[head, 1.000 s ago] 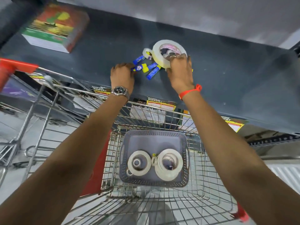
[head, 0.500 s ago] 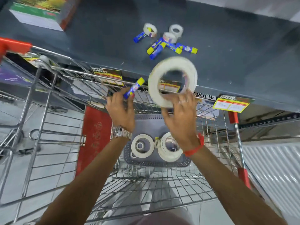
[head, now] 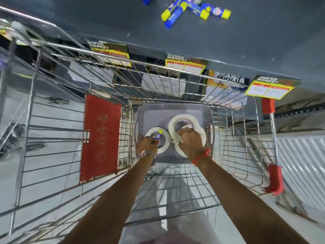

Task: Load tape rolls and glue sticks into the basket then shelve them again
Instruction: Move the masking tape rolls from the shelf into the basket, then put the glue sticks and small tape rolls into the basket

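A grey perforated basket [head: 174, 109] sits inside a wire shopping cart [head: 175, 71]. My left hand [head: 147, 144] pinches a blue and yellow glue stick [head: 158, 136] over a white tape roll [head: 165, 144] lying in the basket's left half. My right hand [head: 189, 142] grips a large white tape roll [head: 182, 118] down inside the basket, above another roll [head: 179, 152] that my hand partly hides. Several blue and yellow glue sticks [head: 177, 11] lie on the dark shelf [head: 246, 41] at the top.
Yellow price tags [head: 184, 65] hang along the shelf's front edge above the cart. A red cart panel [head: 98, 136] stands to the left, and red corner guards [head: 275, 180] are on the right. White floor shows below the wire grid.
Both hands have come down from shelf-edge height into the basket, carrying the glue stick and the large tape roll. The view has tilted downward.
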Demonstrator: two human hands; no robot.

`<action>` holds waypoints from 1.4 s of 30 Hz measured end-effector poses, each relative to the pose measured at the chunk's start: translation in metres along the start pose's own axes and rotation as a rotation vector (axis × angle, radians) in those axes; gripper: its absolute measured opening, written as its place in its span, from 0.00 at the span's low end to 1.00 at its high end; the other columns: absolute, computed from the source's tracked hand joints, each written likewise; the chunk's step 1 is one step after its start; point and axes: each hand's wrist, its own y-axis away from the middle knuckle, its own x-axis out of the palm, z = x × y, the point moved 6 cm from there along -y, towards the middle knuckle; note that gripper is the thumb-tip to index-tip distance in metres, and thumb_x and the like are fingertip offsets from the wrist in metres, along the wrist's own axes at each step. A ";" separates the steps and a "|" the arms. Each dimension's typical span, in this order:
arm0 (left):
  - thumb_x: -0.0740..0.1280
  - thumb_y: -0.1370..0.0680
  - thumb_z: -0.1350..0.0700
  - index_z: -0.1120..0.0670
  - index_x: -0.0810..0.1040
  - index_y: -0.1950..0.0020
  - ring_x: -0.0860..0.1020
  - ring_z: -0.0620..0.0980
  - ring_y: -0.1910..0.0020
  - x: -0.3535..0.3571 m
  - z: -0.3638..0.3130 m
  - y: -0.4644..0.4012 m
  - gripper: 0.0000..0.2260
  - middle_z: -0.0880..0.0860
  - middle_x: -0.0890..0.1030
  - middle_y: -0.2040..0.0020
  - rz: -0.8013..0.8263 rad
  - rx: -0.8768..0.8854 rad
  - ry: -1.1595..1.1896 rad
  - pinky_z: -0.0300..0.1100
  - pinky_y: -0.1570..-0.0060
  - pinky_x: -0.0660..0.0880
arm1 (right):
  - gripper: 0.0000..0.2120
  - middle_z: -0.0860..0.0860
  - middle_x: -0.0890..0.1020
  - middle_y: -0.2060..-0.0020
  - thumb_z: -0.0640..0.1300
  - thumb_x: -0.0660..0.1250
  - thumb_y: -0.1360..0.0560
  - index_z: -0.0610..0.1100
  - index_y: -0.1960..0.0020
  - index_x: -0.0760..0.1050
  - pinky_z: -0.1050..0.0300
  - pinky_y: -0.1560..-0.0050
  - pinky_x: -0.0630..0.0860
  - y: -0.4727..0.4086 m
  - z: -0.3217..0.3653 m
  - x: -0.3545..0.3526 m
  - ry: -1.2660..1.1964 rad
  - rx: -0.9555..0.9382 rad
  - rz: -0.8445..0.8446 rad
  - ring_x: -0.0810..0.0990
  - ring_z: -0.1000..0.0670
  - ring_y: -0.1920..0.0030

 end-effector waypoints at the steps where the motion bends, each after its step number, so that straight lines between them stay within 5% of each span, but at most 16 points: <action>1: 0.63 0.23 0.50 0.56 0.80 0.43 0.77 0.58 0.44 0.003 0.000 -0.001 0.14 0.58 0.81 0.44 0.006 0.006 -0.060 0.48 0.44 0.73 | 0.17 0.42 0.79 0.44 0.40 0.67 0.29 0.42 0.40 0.74 0.49 0.42 0.72 -0.004 -0.002 0.008 0.024 0.017 0.009 0.74 0.41 0.41; 5: 0.61 0.21 0.51 0.55 0.77 0.39 0.76 0.57 0.42 0.017 0.003 -0.014 0.14 0.58 0.79 0.41 -0.006 0.080 -0.158 0.45 0.44 0.69 | 0.17 0.39 0.79 0.45 0.34 0.62 0.29 0.39 0.40 0.73 0.48 0.45 0.73 -0.012 -0.010 0.033 0.073 0.034 -0.004 0.75 0.39 0.42; 9: 0.60 0.20 0.52 0.54 0.67 0.31 0.72 0.58 0.37 0.032 0.012 -0.025 0.18 0.58 0.74 0.36 0.150 0.071 -0.142 0.48 0.38 0.68 | 0.16 0.40 0.77 0.42 0.36 0.63 0.26 0.39 0.39 0.72 0.49 0.45 0.74 -0.011 -0.013 0.047 0.107 0.044 0.043 0.75 0.39 0.41; 14: 0.61 0.22 0.50 0.53 0.66 0.30 0.73 0.59 0.38 0.012 -0.003 -0.017 0.21 0.59 0.75 0.36 -0.045 0.238 -0.297 0.50 0.42 0.71 | 0.20 0.40 0.75 0.39 0.39 0.64 0.26 0.41 0.35 0.69 0.49 0.39 0.69 -0.007 -0.008 0.030 -0.032 0.066 -0.030 0.71 0.39 0.38; 18: 0.64 0.25 0.58 0.55 0.64 0.28 0.62 0.55 0.29 -0.019 -0.043 0.006 0.25 0.55 0.63 0.27 -0.198 0.560 -0.148 0.51 0.32 0.64 | 0.17 0.41 0.79 0.45 0.36 0.64 0.28 0.42 0.40 0.75 0.51 0.44 0.72 -0.001 0.006 -0.028 -0.264 0.046 -0.330 0.75 0.40 0.43; 22: 0.59 0.27 0.55 0.55 0.68 0.33 0.62 0.53 0.31 -0.078 -0.116 0.057 0.21 0.58 0.67 0.29 -0.470 1.041 -0.091 0.52 0.33 0.61 | 0.12 0.40 0.81 0.51 0.32 0.67 0.30 0.38 0.47 0.78 0.57 0.49 0.69 0.012 0.024 -0.119 -0.431 -0.048 -0.752 0.78 0.40 0.49; 25: 0.60 0.27 0.56 0.55 0.71 0.36 0.65 0.54 0.32 -0.132 -0.175 0.079 0.19 0.57 0.71 0.32 -0.686 1.182 -0.057 0.51 0.33 0.57 | 0.11 0.42 0.82 0.53 0.33 0.66 0.30 0.40 0.49 0.79 0.55 0.50 0.71 0.013 0.029 -0.192 -0.521 -0.101 -0.983 0.78 0.41 0.52; 29: 0.61 0.27 0.53 0.57 0.73 0.36 0.71 0.56 0.36 -0.194 -0.253 0.074 0.20 0.57 0.75 0.36 -0.844 1.121 -0.023 0.53 0.36 0.66 | 0.12 0.40 0.82 0.54 0.33 0.65 0.32 0.39 0.50 0.79 0.55 0.50 0.66 -0.017 0.020 -0.271 -0.440 -0.091 -1.124 0.78 0.38 0.53; 35: 0.64 0.25 0.47 0.56 0.69 0.33 0.72 0.57 0.38 -0.216 -0.321 0.028 0.23 0.57 0.74 0.36 -0.659 0.845 -0.271 0.48 0.39 0.67 | 0.17 0.41 0.78 0.43 0.42 0.67 0.29 0.44 0.41 0.75 0.50 0.41 0.70 -0.105 0.006 -0.305 -0.225 0.014 -0.743 0.73 0.38 0.41; 42: 0.66 0.24 0.51 0.58 0.75 0.42 0.75 0.60 0.44 -0.210 -0.331 0.015 0.15 0.61 0.78 0.44 -0.638 0.789 -0.364 0.50 0.48 0.73 | 0.16 0.41 0.79 0.44 0.46 0.68 0.28 0.45 0.41 0.75 0.48 0.44 0.72 -0.113 0.006 -0.309 -0.142 0.006 -0.701 0.75 0.39 0.41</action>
